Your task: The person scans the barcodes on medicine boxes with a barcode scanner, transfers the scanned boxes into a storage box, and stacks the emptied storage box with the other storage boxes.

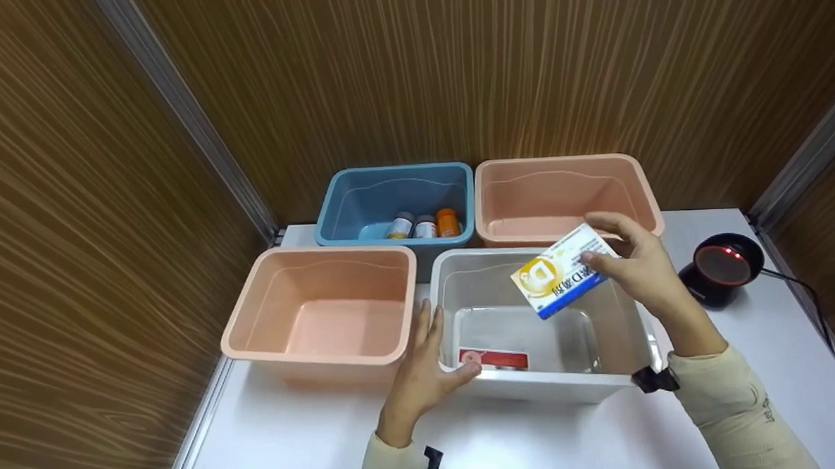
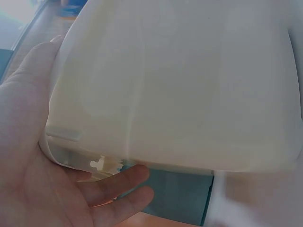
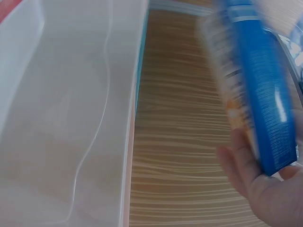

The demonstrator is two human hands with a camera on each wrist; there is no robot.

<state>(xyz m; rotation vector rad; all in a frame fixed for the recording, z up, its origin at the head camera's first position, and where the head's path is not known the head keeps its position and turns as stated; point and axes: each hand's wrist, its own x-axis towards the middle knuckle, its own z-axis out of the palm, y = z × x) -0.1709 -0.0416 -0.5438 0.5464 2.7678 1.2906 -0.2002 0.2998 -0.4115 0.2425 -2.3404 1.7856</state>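
Observation:
My right hand (image 1: pixel 637 264) grips a medicine box (image 1: pixel 563 270), white with a yellow D3 mark and a blue edge, above the white bin (image 1: pixel 547 384). In the right wrist view the same box (image 3: pixel 265 94) looks blurred, its blue side facing the camera. My left hand (image 1: pixel 424 375) rests at the white bin's near left corner, thumb over the rim and fingers along the outer side. The left wrist view has that hand's fingers (image 2: pixel 123 189) extended beside the bin wall (image 2: pixel 180 85). Inside the white bin lies a red and white box (image 1: pixel 493 359).
Left of the white bin stands a peach bin (image 1: pixel 324 362). Behind are a blue bin (image 1: pixel 400 170) holding several bottles (image 1: pixel 424 227) and another peach bin (image 1: pixel 562 163). A black scanner-like device (image 1: pixel 722 267) with red lights and a cable sits at the right.

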